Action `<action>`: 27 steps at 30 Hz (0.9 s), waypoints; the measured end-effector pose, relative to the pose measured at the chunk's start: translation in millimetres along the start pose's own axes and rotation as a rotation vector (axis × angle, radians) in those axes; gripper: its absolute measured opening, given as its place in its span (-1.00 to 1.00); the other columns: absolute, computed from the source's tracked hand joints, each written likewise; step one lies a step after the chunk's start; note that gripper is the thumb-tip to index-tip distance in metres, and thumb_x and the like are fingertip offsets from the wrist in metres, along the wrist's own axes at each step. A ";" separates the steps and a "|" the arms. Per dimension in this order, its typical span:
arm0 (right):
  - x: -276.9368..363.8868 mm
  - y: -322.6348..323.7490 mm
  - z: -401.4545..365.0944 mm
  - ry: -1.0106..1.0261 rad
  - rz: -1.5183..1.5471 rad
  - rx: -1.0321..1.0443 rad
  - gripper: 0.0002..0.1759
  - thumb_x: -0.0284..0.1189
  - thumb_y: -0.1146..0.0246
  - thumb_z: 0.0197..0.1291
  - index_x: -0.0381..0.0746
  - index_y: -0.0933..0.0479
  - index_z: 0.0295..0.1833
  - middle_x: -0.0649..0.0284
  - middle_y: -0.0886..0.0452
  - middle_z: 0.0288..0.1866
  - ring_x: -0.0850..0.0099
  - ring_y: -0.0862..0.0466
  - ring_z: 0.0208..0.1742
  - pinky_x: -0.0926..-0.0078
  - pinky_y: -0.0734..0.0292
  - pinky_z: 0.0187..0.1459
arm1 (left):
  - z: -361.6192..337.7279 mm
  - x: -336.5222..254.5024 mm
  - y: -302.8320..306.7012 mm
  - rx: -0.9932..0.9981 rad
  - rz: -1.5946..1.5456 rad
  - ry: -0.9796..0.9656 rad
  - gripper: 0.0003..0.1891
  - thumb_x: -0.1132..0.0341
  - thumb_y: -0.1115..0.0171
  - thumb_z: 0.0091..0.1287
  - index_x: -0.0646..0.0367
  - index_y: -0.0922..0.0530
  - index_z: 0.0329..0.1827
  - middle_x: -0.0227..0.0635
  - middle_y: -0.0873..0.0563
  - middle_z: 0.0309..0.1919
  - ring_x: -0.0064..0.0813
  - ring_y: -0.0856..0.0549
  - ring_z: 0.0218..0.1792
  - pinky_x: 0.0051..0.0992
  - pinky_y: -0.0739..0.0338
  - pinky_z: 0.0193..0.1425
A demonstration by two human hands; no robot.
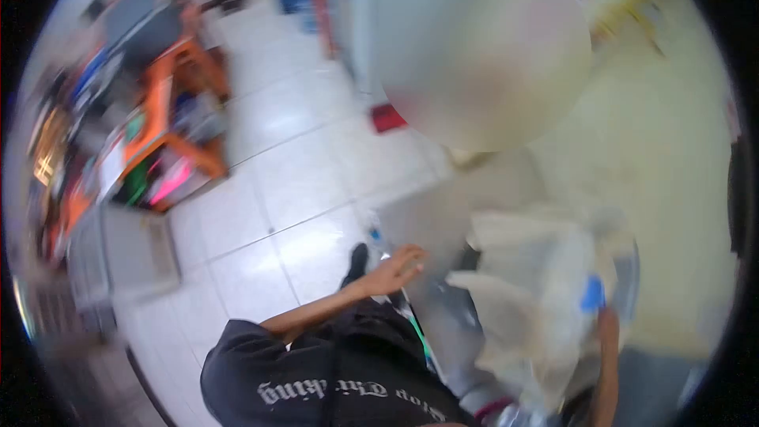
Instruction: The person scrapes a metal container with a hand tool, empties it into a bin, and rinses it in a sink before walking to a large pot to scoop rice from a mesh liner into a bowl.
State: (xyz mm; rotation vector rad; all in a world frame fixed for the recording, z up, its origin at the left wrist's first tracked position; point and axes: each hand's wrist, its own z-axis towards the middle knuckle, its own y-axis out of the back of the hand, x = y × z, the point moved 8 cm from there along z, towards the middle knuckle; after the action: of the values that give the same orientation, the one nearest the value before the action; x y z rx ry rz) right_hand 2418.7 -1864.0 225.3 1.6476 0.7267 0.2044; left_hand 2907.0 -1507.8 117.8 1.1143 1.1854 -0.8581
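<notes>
looks midway: plastic bag (538, 300) sits loose and crumpled in grey container (631, 285), left hand (395, 269) open beside it, right hand (607, 324) at bag edge, grip too blurred to tell

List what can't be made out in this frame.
- Head view, right hand: mostly hidden behind the white plastic bag, so its grip is unclear.
- Head view, blue item beside it: too blurred to identify.
- Head view, left hand: motion-blurred, contact with anything unclear.
- Head view, orange shelving: contents smeared by blur.
</notes>
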 end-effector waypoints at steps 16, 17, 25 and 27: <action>149.1 113.7 -30.5 0.238 -0.355 -0.227 -0.68 -0.28 0.02 0.22 -0.29 -0.45 -0.08 0.11 -0.52 -0.60 0.18 -0.53 -0.59 0.24 -0.42 -0.52 | 27.0 -91.3 -114.3 0.409 -0.085 -0.308 -0.45 0.09 0.25 0.39 0.28 -0.05 0.31 -0.08 -0.18 0.28 -0.20 -0.13 0.32 -0.32 0.01 0.37; 132.9 113.7 -17.4 0.125 -0.287 -0.240 -0.71 -0.32 0.01 0.22 -0.29 -0.45 -0.10 0.09 -0.51 -0.60 0.18 -0.54 -0.59 0.24 -0.40 -0.54 | 22.1 -90.4 -118.3 0.462 -0.130 -0.292 -0.44 0.07 0.27 0.39 0.29 -0.03 0.32 -0.09 -0.15 0.31 -0.20 -0.11 0.33 -0.33 0.03 0.37; 137.2 52.5 -52.7 0.081 -0.085 -0.094 -0.54 -0.29 -0.03 0.21 -0.38 -0.32 0.12 0.00 -0.53 -0.49 0.09 -0.53 -0.47 0.24 -0.42 -0.39 | -2.6 -61.0 -132.8 0.519 -0.231 -0.247 -0.46 0.15 0.18 0.37 0.29 -0.04 0.32 -0.07 -0.17 0.30 -0.19 -0.13 0.32 -0.34 0.00 0.36; 147.2 96.0 -55.9 0.170 -0.144 -0.080 -0.57 -0.33 -0.02 0.21 -0.36 -0.33 0.12 0.02 -0.54 -0.48 0.09 -0.54 -0.45 0.24 -0.42 -0.39 | 3.0 -61.7 -126.8 0.536 -0.300 -0.219 -0.46 0.17 0.15 0.36 0.28 -0.06 0.32 -0.06 -0.17 0.30 -0.19 -0.14 0.32 -0.34 -0.02 0.36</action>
State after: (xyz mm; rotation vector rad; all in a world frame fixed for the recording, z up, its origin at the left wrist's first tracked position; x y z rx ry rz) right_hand 2538.3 -1739.0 289.3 1.5077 0.9506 0.2693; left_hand 2775.8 -1546.5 152.4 1.2392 0.9744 -1.5534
